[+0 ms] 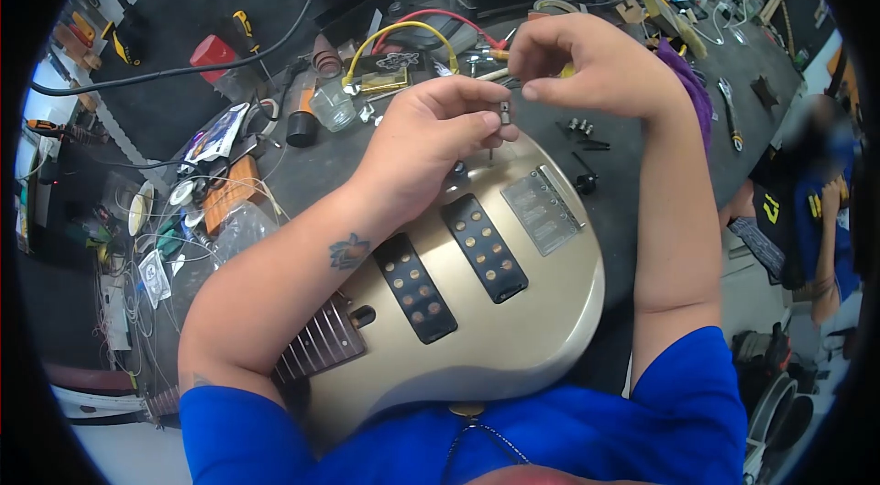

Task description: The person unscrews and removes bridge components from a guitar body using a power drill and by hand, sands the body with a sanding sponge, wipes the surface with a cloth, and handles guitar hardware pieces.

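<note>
My left hand (435, 132) reaches over the upper edge of a gold electric bass body (541, 338). Between thumb and fingers it pinches a small metal bridge saddle (504, 111). Just to its right, my right hand (591, 68) hovers with curled fingers, thumb tip close to the index finger; whatever they hold is too small to make out. On the body sit two black pickups (418, 288) with round pole pieces and a metal bridge plate (543, 213). Several more saddles (579, 126) lie on the dark bench beyond it, near small black screws (596, 145).
A glass jar (333, 107), yellow cable (403, 25) and red-lidded container (214, 54) stand at the back. Wires, a wooden block (234, 192) and plastic clutter the left. An adjustable wrench (731, 114) and purple cloth (689, 95) lie right. Another person (825, 192) sits at far right.
</note>
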`<state>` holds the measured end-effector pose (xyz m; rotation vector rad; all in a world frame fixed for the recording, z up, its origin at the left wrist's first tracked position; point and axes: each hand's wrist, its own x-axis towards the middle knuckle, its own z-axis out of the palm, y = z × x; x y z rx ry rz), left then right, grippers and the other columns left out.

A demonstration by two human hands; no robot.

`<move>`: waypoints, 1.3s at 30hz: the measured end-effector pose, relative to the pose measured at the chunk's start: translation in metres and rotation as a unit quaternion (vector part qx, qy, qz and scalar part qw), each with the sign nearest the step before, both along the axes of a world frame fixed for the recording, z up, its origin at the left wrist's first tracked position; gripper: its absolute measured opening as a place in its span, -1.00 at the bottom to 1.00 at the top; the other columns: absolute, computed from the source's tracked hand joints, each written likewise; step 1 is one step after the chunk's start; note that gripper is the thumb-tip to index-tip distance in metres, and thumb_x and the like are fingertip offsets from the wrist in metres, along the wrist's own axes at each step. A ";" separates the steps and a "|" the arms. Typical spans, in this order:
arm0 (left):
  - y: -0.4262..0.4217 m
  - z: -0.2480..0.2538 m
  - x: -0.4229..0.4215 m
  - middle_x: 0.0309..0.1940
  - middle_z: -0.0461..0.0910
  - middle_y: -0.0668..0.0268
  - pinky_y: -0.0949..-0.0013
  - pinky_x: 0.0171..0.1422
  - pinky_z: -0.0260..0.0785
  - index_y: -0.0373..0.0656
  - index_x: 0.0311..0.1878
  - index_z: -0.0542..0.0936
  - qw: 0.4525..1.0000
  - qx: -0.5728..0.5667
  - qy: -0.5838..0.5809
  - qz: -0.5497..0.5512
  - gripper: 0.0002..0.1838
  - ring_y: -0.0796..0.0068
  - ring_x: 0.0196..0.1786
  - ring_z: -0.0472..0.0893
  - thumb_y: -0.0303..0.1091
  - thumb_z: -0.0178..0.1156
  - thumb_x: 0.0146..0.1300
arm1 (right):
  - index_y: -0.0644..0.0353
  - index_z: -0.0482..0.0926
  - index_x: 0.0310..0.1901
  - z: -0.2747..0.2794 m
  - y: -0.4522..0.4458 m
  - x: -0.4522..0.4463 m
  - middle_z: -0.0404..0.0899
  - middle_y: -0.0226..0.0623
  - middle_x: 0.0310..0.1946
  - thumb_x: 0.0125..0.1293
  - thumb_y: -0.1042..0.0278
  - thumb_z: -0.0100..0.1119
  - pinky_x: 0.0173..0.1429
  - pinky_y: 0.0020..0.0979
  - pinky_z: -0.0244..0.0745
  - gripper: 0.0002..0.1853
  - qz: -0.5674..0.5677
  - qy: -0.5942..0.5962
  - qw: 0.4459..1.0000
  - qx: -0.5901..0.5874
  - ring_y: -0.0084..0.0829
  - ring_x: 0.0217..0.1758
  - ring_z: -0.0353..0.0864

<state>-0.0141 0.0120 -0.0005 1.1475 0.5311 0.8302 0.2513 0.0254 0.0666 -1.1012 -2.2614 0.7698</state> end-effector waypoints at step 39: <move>0.010 -0.007 -0.002 0.08 0.77 0.20 0.25 0.33 0.62 -0.25 0.28 0.67 0.996 -0.057 -0.058 0.047 -0.70 0.34 0.14 0.78 -0.51 0.39 0.56 | 0.20 0.79 0.11 0.028 -0.040 0.016 0.85 -0.33 -0.21 0.50 0.31 0.38 -0.05 -0.41 0.74 -0.75 -0.158 0.165 0.973 0.017 -0.59 -0.19 0.81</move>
